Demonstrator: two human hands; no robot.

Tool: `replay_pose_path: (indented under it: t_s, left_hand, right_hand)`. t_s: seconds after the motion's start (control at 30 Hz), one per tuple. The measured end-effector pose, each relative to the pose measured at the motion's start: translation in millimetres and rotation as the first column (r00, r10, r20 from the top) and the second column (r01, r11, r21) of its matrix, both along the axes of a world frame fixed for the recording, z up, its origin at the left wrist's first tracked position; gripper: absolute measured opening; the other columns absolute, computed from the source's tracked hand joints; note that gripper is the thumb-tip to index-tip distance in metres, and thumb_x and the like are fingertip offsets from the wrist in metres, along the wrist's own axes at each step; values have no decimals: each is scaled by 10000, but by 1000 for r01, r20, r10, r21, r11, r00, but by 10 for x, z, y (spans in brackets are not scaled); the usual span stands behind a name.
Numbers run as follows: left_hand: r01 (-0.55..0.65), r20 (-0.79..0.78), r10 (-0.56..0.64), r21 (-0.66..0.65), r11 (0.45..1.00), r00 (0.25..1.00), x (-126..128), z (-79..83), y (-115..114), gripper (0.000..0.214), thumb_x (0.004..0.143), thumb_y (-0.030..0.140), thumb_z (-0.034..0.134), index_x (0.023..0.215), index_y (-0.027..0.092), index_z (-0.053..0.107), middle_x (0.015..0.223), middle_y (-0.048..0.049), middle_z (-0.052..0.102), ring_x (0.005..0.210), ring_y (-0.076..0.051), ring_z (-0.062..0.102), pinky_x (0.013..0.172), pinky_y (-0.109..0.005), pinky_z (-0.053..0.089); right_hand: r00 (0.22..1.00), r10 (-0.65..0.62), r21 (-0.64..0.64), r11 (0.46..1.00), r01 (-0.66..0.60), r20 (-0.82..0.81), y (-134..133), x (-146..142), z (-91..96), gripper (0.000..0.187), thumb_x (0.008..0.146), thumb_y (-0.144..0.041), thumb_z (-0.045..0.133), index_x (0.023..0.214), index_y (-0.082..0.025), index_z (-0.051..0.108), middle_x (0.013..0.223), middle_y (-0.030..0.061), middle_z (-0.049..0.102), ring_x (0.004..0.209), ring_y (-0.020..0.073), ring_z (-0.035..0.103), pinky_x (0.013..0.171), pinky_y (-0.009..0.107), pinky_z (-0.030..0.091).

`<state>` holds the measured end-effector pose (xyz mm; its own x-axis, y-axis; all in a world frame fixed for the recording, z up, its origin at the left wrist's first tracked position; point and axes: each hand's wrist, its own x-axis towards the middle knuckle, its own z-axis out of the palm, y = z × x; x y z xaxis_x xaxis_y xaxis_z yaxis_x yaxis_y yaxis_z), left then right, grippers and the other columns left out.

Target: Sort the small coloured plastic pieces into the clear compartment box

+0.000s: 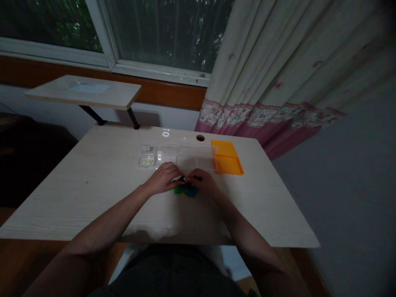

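Note:
My left hand (165,178) and my right hand (204,181) meet near the middle of the table, fingers bent inward and pinched close together. Between and just below the fingertips is a small cluster of green and blue pieces (185,189), with dark parts at its top. Both hands grip this cluster, though the fingers cover much of it and its exact kind does not show. Right behind the hands lies a clear plastic compartment box (187,156). Small pale yellowish pieces (147,161) sit in its front left compartment.
An orange open case (228,159) lies at the right, touching or overlapping the clear box's end. A round cable hole (200,138) is near the table's (93,198) back edge. A raised shelf (89,91) with a paper stands at back left. Curtains (262,82) hang behind.

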<state>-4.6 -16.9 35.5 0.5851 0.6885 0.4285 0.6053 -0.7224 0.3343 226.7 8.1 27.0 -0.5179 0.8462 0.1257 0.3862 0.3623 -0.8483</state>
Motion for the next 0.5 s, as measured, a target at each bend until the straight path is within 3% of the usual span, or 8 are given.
replay_pose_path:
  t_s: [0.37, 0.5]
  left_hand:
    - [17, -43, -14, 73, 997, 999, -20, -47, 9, 236, 956, 372, 499, 963, 192, 652, 912, -67, 655, 926, -218, 543, 857, -371, 417]
    - [-58, -18, 59, 53, 997, 998, -87, -27, 27, 214, 959, 326, 469, 921, 185, 626, 890, -68, 644, 917, -219, 545, 867, -385, 414]
  right_hand:
    - [998, 42, -28, 999, -43, -41, -54, -65, 10, 238, 869, -409, 622, 843, -198, 730, 805, 29, 654, 744, 140, 606, 700, 256, 466]
    - [1000, -2, 41, 999, 1, 11, 6, 42, 30, 193, 886, -344, 608, 882, -197, 733, 828, 35, 654, 775, 141, 608, 710, 256, 459]
